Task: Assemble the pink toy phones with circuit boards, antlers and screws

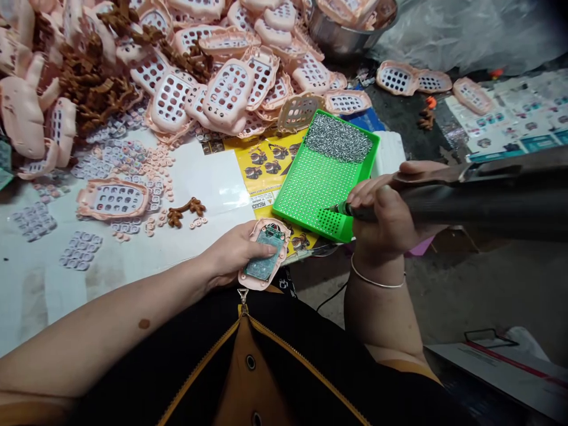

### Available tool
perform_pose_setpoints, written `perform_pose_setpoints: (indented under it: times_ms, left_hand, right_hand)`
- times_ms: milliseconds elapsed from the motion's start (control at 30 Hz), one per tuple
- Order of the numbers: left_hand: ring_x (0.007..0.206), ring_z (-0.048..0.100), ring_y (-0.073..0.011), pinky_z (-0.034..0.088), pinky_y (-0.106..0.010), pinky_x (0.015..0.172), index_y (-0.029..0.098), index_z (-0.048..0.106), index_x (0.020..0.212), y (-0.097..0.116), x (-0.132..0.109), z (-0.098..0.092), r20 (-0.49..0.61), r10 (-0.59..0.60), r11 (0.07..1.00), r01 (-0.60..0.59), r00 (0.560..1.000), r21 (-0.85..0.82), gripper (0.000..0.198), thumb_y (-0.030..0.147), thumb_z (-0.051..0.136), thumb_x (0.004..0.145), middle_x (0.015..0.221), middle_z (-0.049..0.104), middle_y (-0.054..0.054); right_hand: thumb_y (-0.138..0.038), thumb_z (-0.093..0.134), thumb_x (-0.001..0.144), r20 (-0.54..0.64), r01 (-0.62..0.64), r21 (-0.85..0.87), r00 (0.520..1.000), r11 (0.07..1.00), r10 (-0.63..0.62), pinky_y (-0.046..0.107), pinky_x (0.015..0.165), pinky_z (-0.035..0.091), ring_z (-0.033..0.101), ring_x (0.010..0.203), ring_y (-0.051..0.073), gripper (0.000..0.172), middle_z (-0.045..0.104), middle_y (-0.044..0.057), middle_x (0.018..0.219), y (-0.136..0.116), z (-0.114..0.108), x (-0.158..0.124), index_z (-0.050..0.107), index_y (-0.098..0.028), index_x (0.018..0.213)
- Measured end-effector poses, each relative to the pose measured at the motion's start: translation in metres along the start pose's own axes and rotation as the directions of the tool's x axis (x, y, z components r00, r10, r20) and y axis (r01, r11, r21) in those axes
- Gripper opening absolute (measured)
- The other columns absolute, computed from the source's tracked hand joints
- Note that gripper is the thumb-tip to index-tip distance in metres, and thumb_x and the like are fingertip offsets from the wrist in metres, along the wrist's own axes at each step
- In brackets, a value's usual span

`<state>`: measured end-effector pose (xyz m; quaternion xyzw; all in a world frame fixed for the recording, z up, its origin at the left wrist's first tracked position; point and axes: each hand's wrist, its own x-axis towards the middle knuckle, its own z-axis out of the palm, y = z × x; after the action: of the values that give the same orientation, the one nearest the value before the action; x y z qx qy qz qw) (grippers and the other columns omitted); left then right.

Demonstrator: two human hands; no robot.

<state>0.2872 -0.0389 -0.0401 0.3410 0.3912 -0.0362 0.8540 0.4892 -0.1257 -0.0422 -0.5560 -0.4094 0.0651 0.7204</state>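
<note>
Seven o'clock from the green tray (323, 183), our left hand (233, 251) clasps the pink shell (254, 283), long axis running one to seven; our right hand (384, 219) grips the driver (465, 206), tip toward nine.

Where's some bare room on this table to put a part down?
The white sheet is bare between the small pink pieces and the yellow sheet. The tabletop also shows bare between the pale button pads and the left forearm. The back left is crowded with pink shells and brown antlers.
</note>
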Motion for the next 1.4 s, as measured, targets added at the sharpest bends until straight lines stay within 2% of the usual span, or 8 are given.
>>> perform_pose_setpoints:
  times_ms: [100, 367, 700, 900, 1033, 1100, 1200, 1400]
  left_hand:
    - [0.058, 0.063, -0.0134, 0.052, -0.026, 0.059, 0.013, 0.060, 0.099, 0.002, -0.001, 0.001, -0.007, -0.008, 1.000, 0.008, 1.000, -0.006, 0.042, 0.012, 0.078, 0.061, 0.078, 0.070, -0.005]
    - [0.060, 0.064, -0.0135, 0.052, -0.025, 0.058, 0.012, 0.059, 0.100, 0.002, -0.002, 0.001, 0.011, 0.000, 1.000, 0.000, 1.000, -0.015, 0.044, 0.012, 0.079, 0.062, 0.082, 0.071, -0.007]
    - [0.066, 0.066, -0.0164, 0.055, -0.028, 0.062, 0.012, 0.059, 0.100, -0.002, -0.004, -0.003, 0.004, 0.106, 0.991, -0.106, 0.994, -0.084, 0.040, 0.012, 0.077, 0.065, 0.082, 0.070, -0.007]
    - [0.066, 0.067, -0.0160, 0.055, -0.029, 0.065, 0.012, 0.060, 0.097, -0.005, -0.007, 0.002, -0.038, 0.163, 0.980, -0.166, 0.986, -0.107, 0.034, 0.005, 0.072, 0.065, 0.080, 0.071, -0.007]
    - [0.064, 0.066, -0.0165, 0.055, -0.031, 0.066, 0.012, 0.061, 0.097, -0.005, -0.007, 0.004, -0.047, 0.158, 0.979, -0.162, 0.986, -0.122, 0.035, 0.002, 0.069, 0.065, 0.077, 0.070, -0.006]
    - [0.063, 0.065, -0.0161, 0.054, -0.031, 0.067, 0.012, 0.061, 0.095, -0.006, -0.006, 0.004, -0.044, 0.161, 0.978, -0.165, 0.986, -0.128, 0.033, 0.001, 0.069, 0.065, 0.075, 0.069, -0.006]
    - [0.063, 0.064, -0.0149, 0.053, -0.031, 0.070, 0.011, 0.062, 0.092, -0.006, -0.006, 0.005, -0.017, 0.188, 0.973, -0.188, 0.982, -0.133, 0.030, 0.001, 0.068, 0.065, 0.074, 0.069, -0.005]
    - [0.063, 0.063, -0.0146, 0.052, -0.032, 0.071, 0.012, 0.061, 0.093, -0.006, -0.005, 0.005, -0.002, 0.204, 0.969, -0.202, 0.979, -0.143, 0.032, -0.002, 0.065, 0.064, 0.072, 0.066, -0.003]
  right_hand:
    - [-0.038, 0.070, 0.077, -0.164, 0.159, -0.009, 0.974, 0.987, -0.158, 0.028, 0.044, 0.041, 0.044, 0.046, 0.009, 0.030, 0.047, -0.006, 0.072, 0.006, 0.003, -0.001, 0.055, -0.032, 0.103]
    - [-0.041, 0.075, 0.075, -0.142, 0.221, -0.029, 0.965, 0.975, -0.223, 0.027, 0.042, 0.045, 0.047, 0.043, 0.008, 0.031, 0.052, -0.008, 0.069, 0.011, 0.003, 0.003, 0.059, -0.032, 0.101]
    - [-0.039, 0.075, 0.076, -0.153, 0.160, 0.004, 0.976, 0.987, -0.157, 0.030, 0.043, 0.047, 0.048, 0.045, 0.010, 0.031, 0.050, -0.007, 0.065, 0.011, 0.002, 0.000, 0.060, -0.030, 0.101]
    - [-0.031, 0.075, 0.080, -0.171, 0.316, 0.081, 0.939, 0.945, -0.299, 0.025, 0.042, 0.042, 0.043, 0.043, 0.007, 0.015, 0.043, -0.008, 0.056, -0.020, 0.013, -0.001, 0.065, -0.025, 0.088]
    - [-0.031, 0.066, 0.086, 0.038, 0.172, 0.229, 0.982, 0.958, -0.185, 0.029, 0.044, 0.044, 0.046, 0.046, 0.010, 0.021, 0.044, -0.004, 0.056, -0.055, 0.014, -0.025, 0.059, -0.023, 0.067]
    - [-0.028, 0.069, 0.082, 0.120, 0.091, 0.317, 0.983, 0.944, -0.136, 0.031, 0.043, 0.047, 0.049, 0.045, 0.012, 0.005, 0.049, -0.006, 0.057, -0.067, 0.014, -0.040, 0.065, -0.026, 0.085]
    - [-0.024, 0.071, 0.078, 0.286, -0.010, 0.402, 0.951, 0.916, -0.115, 0.033, 0.044, 0.051, 0.056, 0.046, 0.014, 0.035, 0.056, -0.006, 0.058, -0.076, 0.017, -0.057, 0.064, -0.026, 0.112]
    - [-0.017, 0.068, 0.079, 0.429, -0.072, 0.473, 0.889, 0.878, -0.158, 0.030, 0.045, 0.053, 0.059, 0.047, 0.014, 0.038, 0.057, -0.004, 0.059, -0.080, 0.031, -0.065, 0.065, -0.022, 0.117]
